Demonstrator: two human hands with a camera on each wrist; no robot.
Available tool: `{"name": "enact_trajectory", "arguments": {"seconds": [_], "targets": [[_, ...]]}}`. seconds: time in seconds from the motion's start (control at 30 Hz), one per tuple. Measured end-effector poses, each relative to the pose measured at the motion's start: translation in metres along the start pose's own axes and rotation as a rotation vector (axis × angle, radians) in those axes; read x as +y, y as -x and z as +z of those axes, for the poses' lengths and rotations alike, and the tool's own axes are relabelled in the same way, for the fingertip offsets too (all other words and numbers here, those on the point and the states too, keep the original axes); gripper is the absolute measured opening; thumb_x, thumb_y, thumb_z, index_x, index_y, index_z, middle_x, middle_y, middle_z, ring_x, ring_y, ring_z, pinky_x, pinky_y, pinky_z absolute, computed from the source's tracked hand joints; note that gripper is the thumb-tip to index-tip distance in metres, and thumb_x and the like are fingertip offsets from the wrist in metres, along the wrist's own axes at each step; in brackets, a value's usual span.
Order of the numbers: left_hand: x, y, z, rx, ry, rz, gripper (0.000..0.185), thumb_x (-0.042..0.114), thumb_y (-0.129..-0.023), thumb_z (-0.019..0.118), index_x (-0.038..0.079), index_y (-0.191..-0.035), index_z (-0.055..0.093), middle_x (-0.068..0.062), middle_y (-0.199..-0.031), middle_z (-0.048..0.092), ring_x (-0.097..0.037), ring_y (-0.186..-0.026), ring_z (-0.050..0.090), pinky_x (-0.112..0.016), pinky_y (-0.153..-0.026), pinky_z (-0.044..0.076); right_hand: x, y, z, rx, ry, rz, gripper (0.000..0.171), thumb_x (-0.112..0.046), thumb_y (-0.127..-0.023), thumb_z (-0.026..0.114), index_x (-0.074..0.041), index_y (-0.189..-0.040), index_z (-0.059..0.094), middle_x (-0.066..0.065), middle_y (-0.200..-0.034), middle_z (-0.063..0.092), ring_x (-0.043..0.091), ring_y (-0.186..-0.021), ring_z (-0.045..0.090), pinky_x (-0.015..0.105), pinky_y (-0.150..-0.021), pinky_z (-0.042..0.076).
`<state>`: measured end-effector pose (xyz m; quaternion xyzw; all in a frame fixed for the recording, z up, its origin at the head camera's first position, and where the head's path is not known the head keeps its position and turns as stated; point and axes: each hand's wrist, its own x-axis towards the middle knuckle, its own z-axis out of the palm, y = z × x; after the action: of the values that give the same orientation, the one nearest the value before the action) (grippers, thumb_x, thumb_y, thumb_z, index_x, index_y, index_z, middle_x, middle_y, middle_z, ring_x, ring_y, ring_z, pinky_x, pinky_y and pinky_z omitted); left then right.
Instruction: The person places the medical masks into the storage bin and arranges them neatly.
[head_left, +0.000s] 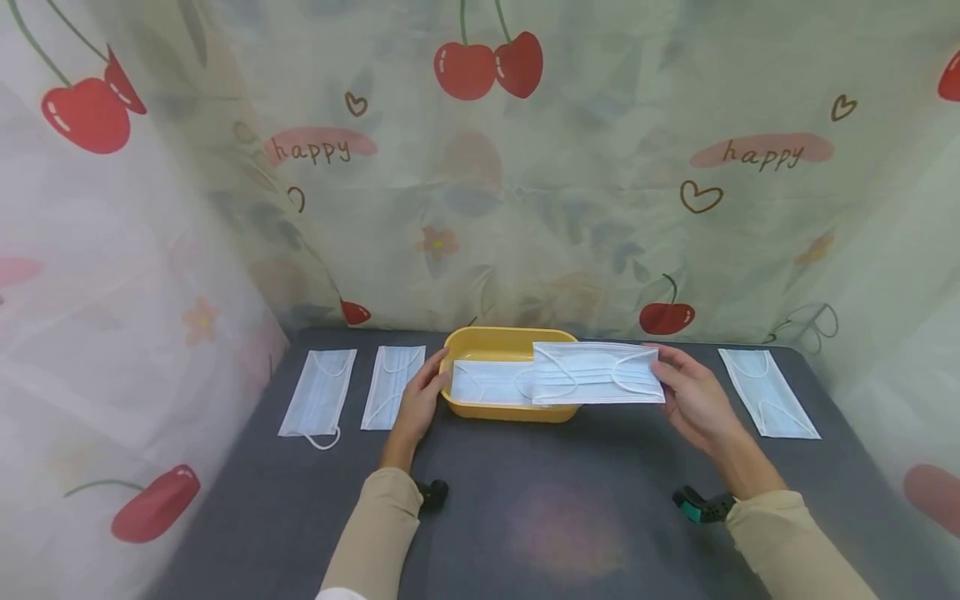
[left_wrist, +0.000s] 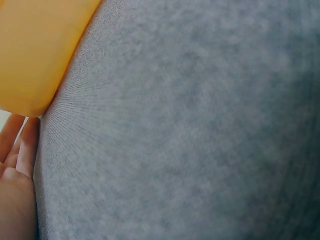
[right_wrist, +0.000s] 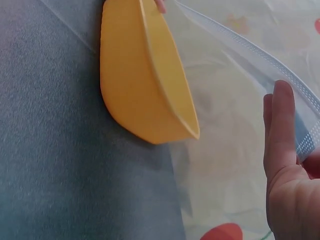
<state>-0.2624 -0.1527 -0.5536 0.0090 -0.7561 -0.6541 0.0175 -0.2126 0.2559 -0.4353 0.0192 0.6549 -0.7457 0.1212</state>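
Note:
My left hand holds the left end of a yellow plastic basin at its rim. In the left wrist view its fingers reach the end of the basin wall. A pale blue face mask with white ear loops lies inside. My right hand pinches the right end of another face mask, held level over the basin's right part and reaching beyond its edge. From the right wrist view, the held mask's edge runs from between thumb and fingers toward the basin.
On the dark grey table, one mask lies at the far left and another mask beside the left hand. A further mask lies at the right. A printed curtain surrounds the table's back and sides.

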Motion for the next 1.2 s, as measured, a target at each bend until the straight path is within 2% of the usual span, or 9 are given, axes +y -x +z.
{"name": "enact_trajectory", "arguments": {"seconds": [0.2, 0.4, 0.47, 0.6, 0.7, 0.8, 0.9, 1.13, 1.2], "targets": [[0.005, 0.001, -0.002, -0.038, -0.014, -0.028, 0.047, 0.026, -0.107, 0.052, 0.027, -0.154, 0.047, -0.009, -0.161, 0.044, -0.029, -0.152, 0.038, -0.051, -0.127, 0.027, 0.000, -0.008, 0.014, -0.016, 0.020, -0.017, 0.058, -0.027, -0.108, 0.047, -0.008, -0.159, 0.025, 0.003, -0.143, 0.046, 0.004, -0.111, 0.064, 0.020, -0.094, 0.057], [0.031, 0.014, -0.004, -0.047, -0.028, -0.022, 0.048, 0.019, -0.106, 0.052, 0.018, -0.154, 0.047, -0.014, -0.159, 0.046, -0.032, -0.150, 0.041, -0.052, -0.125, 0.031, 0.001, -0.018, 0.026, -0.022, 0.002, -0.011, 0.052, -0.025, -0.109, 0.046, -0.008, -0.156, 0.029, 0.004, -0.141, 0.048, 0.006, -0.110, 0.064, 0.021, -0.092, 0.058], [0.024, 0.011, -0.002, -0.031, -0.025, -0.009, 0.048, 0.020, -0.106, 0.052, 0.021, -0.153, 0.048, -0.013, -0.158, 0.048, -0.032, -0.149, 0.042, -0.052, -0.124, 0.031, 0.002, -0.021, 0.029, -0.020, -0.002, -0.005, 0.053, -0.024, -0.109, 0.045, -0.008, -0.157, 0.028, 0.006, -0.144, 0.047, 0.006, -0.110, 0.064, 0.021, -0.092, 0.058], [0.024, 0.011, -0.003, -0.033, -0.020, -0.007, 0.047, 0.021, -0.106, 0.052, 0.022, -0.153, 0.048, -0.013, -0.158, 0.048, -0.031, -0.148, 0.043, -0.052, -0.124, 0.032, 0.003, -0.027, 0.034, -0.018, -0.017, 0.005, 0.054, -0.022, -0.110, 0.043, -0.007, -0.159, 0.026, 0.011, -0.150, 0.042, 0.007, -0.110, 0.064, 0.021, -0.092, 0.058], [0.038, 0.018, -0.005, -0.048, -0.028, -0.019, 0.048, 0.020, -0.106, 0.052, 0.018, -0.153, 0.048, -0.013, -0.158, 0.047, -0.031, -0.149, 0.042, -0.051, -0.125, 0.031, 0.003, -0.031, 0.039, -0.022, -0.026, 0.001, 0.054, -0.022, -0.110, 0.042, -0.006, -0.159, 0.025, 0.011, -0.148, 0.043, 0.007, -0.110, 0.064, 0.022, -0.091, 0.059], [0.040, 0.019, -0.006, -0.047, -0.040, -0.022, 0.048, 0.020, -0.106, 0.052, 0.019, -0.153, 0.048, -0.012, -0.159, 0.047, -0.031, -0.149, 0.042, -0.050, -0.125, 0.031, 0.003, -0.035, 0.044, -0.019, -0.046, -0.010, 0.054, -0.021, -0.110, 0.040, -0.005, -0.159, 0.024, 0.009, -0.144, 0.045, 0.006, -0.107, 0.065, 0.021, -0.088, 0.059], [0.038, 0.017, -0.006, -0.048, -0.043, -0.023, 0.048, 0.020, -0.106, 0.052, 0.019, -0.154, 0.047, -0.013, -0.159, 0.047, -0.031, -0.149, 0.042, -0.050, -0.124, 0.032, 0.003, -0.038, 0.049, -0.011, -0.079, -0.014, 0.051, -0.020, -0.110, 0.040, -0.004, -0.156, 0.027, 0.006, -0.137, 0.049, 0.005, -0.104, 0.065, 0.021, -0.086, 0.059], [0.005, 0.000, -0.003, -0.030, -0.010, -0.027, 0.047, 0.025, -0.107, 0.052, 0.027, -0.153, 0.047, -0.009, -0.160, 0.046, -0.028, -0.151, 0.039, -0.049, -0.127, 0.028, 0.005, -0.047, 0.060, 0.020, -0.092, -0.011, 0.045, -0.018, -0.110, 0.040, -0.004, -0.152, 0.033, 0.003, -0.127, 0.054, 0.006, -0.099, 0.066, 0.021, -0.081, 0.059], [0.001, -0.002, -0.002, -0.021, -0.011, -0.023, 0.047, 0.027, -0.106, 0.053, 0.029, -0.152, 0.048, -0.008, -0.160, 0.047, -0.027, -0.151, 0.040, -0.049, -0.127, 0.028, 0.005, -0.050, 0.063, 0.034, -0.080, -0.007, 0.046, -0.018, -0.110, 0.040, -0.004, -0.153, 0.033, 0.004, -0.128, 0.054, 0.006, -0.097, 0.065, 0.020, -0.078, 0.058]]}}
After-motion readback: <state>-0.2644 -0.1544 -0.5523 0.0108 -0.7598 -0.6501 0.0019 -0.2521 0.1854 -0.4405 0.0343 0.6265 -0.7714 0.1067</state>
